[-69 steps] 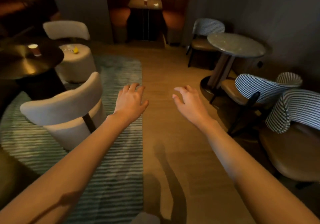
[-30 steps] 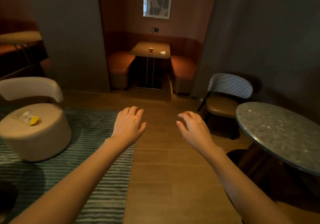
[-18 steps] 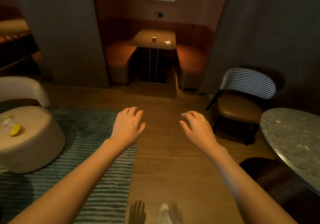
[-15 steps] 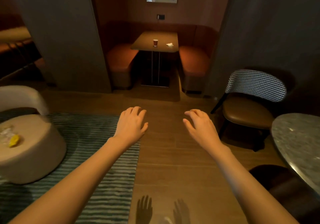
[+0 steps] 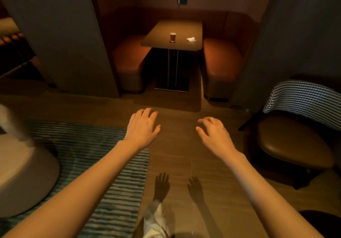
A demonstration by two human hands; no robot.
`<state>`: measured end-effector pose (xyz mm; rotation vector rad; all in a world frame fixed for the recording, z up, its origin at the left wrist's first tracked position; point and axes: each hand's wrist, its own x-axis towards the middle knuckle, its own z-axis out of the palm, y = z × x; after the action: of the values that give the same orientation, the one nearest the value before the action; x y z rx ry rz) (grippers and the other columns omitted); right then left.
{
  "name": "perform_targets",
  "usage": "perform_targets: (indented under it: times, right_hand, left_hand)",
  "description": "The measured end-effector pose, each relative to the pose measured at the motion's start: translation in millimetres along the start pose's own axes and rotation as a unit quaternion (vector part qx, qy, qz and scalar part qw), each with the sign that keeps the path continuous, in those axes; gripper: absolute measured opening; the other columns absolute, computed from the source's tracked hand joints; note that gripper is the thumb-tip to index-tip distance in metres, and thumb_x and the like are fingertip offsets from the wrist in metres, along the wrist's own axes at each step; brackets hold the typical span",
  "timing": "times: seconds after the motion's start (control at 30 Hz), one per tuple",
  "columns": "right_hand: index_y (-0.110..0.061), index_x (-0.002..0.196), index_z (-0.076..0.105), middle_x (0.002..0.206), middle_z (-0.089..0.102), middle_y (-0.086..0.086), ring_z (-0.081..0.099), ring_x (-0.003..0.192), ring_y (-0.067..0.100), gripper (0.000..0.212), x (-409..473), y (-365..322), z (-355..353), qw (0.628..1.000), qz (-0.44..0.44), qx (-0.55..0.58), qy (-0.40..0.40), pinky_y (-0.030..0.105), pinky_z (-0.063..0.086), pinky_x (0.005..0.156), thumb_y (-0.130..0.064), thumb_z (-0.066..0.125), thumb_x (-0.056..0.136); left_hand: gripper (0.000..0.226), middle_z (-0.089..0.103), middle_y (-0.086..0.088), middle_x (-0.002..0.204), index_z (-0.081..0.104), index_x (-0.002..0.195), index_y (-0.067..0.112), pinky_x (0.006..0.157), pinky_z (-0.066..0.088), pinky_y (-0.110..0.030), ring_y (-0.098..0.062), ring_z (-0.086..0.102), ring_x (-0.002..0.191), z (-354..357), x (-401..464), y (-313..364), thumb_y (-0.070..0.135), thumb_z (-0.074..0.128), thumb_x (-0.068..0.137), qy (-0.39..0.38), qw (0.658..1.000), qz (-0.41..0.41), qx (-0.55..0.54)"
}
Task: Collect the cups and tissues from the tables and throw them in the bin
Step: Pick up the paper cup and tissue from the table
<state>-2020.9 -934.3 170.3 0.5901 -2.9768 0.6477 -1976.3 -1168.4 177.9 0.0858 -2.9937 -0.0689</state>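
A small brown paper cup point(image 5: 172, 37) stands on a wooden booth table point(image 5: 162, 43) straight ahead, far from my hands. A crumpled white tissue point(image 5: 191, 39) lies to the right of the cup on the same table. My left hand point(image 5: 143, 128) and my right hand point(image 5: 215, 135) are stretched out in front of me over the wooden floor, palms down, fingers apart and holding nothing. No bin is in view.
Orange booth seats point(image 5: 129, 58) point(image 5: 220, 60) flank the table between grey partition walls point(image 5: 60, 35). A chair with a checked back point(image 5: 299, 127) stands at the right. A cream pouf point(image 5: 22, 171) sits on a striped green rug point(image 5: 103, 156) at the left.
The view has moved forward toward the booth, so the table, cup and tissue look closer. The pouf and chair slid toward the frame edges. My hands stay open and empty.
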Motion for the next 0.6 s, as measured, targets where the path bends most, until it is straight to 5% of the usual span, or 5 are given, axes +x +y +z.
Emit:
perform_targets:
  times: [0.33, 0.6]
  right_hand:
    - [-0.018, 0.134, 0.052, 0.138, 0.048, 0.002, 0.035, 0.135, 0.017, 0.039, 266, 6, 12, 1.000, 0.000, 0.012, 0.019, 0.033, 0.032, 0.109, -0.032, 0.048, 0.098]
    - [-0.020, 0.136, 0.049, 0.142, 0.042, -0.001, 0.029, 0.137, 0.017, 0.040, 431, 35, 59, 0.998, 0.022, 0.023, -0.056, 0.036, 0.028, 0.112, -0.034, 0.045, 0.099]
  left_hand:
    - [0.054, 0.040, -0.008, 0.143, 0.039, 0.140, 0.016, 0.105, 0.033, -0.041, -0.028, 0.037, 0.131, 19, 249, -87, 0.039, 0.050, 0.092, 0.009, 1.000, -0.005, -0.010]
    - [0.057, 0.039, -0.009, 0.145, 0.037, 0.141, 0.016, 0.107, 0.032, -0.039, -0.028, 0.035, 0.132, 84, 396, -134, 0.041, 0.050, 0.092, -0.052, 0.998, -0.030, -0.006]
